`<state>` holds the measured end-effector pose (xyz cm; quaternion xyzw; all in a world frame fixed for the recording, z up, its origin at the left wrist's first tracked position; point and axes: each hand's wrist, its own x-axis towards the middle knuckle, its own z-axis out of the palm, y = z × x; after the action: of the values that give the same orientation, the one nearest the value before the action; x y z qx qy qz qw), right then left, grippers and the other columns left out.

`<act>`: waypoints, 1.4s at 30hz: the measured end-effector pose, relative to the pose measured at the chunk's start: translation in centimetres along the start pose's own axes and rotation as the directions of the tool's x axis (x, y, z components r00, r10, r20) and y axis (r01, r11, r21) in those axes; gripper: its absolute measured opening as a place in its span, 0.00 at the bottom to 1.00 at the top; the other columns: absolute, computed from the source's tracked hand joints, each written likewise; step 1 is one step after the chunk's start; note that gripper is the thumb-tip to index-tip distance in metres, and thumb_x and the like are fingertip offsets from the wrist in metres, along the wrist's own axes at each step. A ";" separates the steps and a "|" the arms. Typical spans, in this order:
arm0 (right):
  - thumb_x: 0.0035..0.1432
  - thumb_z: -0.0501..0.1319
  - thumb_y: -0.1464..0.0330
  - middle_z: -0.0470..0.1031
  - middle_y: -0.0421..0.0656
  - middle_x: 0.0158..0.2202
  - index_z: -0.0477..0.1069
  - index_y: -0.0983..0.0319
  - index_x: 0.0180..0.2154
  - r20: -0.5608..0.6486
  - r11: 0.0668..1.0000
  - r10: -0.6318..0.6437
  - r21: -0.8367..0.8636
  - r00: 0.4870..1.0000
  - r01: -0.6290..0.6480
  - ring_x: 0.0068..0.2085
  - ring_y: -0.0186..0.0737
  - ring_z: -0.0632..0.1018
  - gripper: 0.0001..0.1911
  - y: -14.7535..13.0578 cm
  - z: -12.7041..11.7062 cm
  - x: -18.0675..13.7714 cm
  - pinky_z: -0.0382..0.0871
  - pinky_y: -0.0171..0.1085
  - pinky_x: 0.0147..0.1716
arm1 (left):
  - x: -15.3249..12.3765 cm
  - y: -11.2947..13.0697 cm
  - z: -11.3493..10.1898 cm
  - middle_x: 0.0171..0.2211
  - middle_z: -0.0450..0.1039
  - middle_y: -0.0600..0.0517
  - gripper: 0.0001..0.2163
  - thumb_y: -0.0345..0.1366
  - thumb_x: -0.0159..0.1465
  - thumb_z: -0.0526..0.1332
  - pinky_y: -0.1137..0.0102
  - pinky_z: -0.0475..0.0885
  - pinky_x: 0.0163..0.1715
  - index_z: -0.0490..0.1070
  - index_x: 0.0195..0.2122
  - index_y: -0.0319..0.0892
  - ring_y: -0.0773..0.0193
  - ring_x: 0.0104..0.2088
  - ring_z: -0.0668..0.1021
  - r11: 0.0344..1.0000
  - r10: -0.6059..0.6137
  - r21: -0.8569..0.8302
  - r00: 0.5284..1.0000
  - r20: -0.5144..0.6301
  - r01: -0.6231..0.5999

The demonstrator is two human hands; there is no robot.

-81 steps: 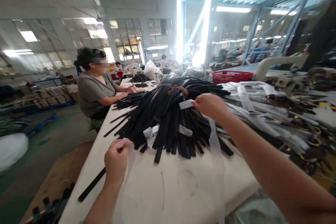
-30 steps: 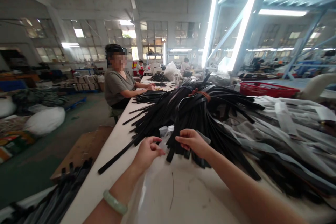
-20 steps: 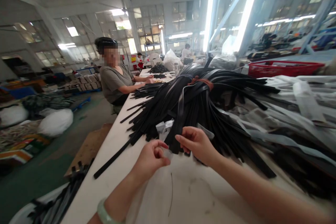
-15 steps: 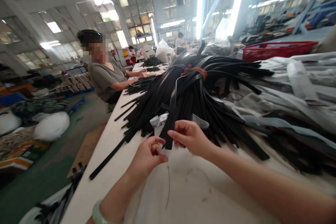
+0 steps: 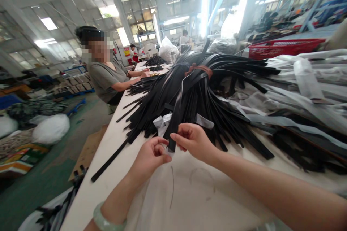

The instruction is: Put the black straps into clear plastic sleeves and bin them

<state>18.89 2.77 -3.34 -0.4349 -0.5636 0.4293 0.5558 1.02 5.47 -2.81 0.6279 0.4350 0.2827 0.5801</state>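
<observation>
The left hand (image 5: 148, 156) is pinching a thin translucent plastic strip (image 5: 170, 152) at the tip of a flat black strap (image 5: 175, 111); at two o'clock, the right hand (image 5: 195, 141) is pinching that strap. Beyond both grips, its long axis is running between twelve and one o'clock.

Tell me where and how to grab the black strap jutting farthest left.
I'd pinch the black strap across its free end, from the near left, probably with the left hand: that narrow end lies apart on the table, while the rest runs into the other straps.
</observation>
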 end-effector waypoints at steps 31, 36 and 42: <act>0.50 0.65 0.51 0.58 0.30 0.09 0.71 0.64 0.29 0.073 0.891 0.292 0.342 0.954 -0.299 0.11 0.24 0.53 0.22 0.4 -2.0 1.8 0.39 0.29 0.11 | -2.1 1.1 0.9 0.21 0.75 0.53 0.37 0.33 0.46 0.74 0.73 0.65 0.28 0.61 0.55 0.34 0.61 0.27 0.79 0.971 -0.153 -0.139 0.952 0.264 0.194; 0.50 0.65 0.49 0.65 0.35 0.13 0.74 0.67 0.31 0.286 0.952 0.239 0.119 0.928 -0.281 0.13 0.25 0.60 0.25 0.9 -0.2 0.3 0.48 0.29 0.13 | -1.3 0.4 0.3 0.23 0.76 0.53 0.36 0.36 0.48 0.73 0.73 0.66 0.28 0.60 0.57 0.35 0.64 0.26 0.77 0.980 -0.131 -0.139 0.988 0.077 0.141; 0.51 0.66 0.52 0.54 0.29 0.10 0.74 0.67 0.30 0.158 0.898 0.254 0.328 0.954 -0.293 0.13 0.24 0.52 0.22 1.1 -1.4 1.2 0.40 0.30 0.13 | -1.4 0.3 0.8 0.23 0.77 0.51 0.40 0.36 0.43 0.74 0.73 0.65 0.26 0.59 0.56 0.33 0.61 0.26 0.78 0.959 -0.237 -0.106 0.949 0.210 0.263</act>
<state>20.27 4.25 -4.07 -0.3801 -0.4419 0.6194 0.5258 1.17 3.88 -2.46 0.5525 0.4324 0.1722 0.6915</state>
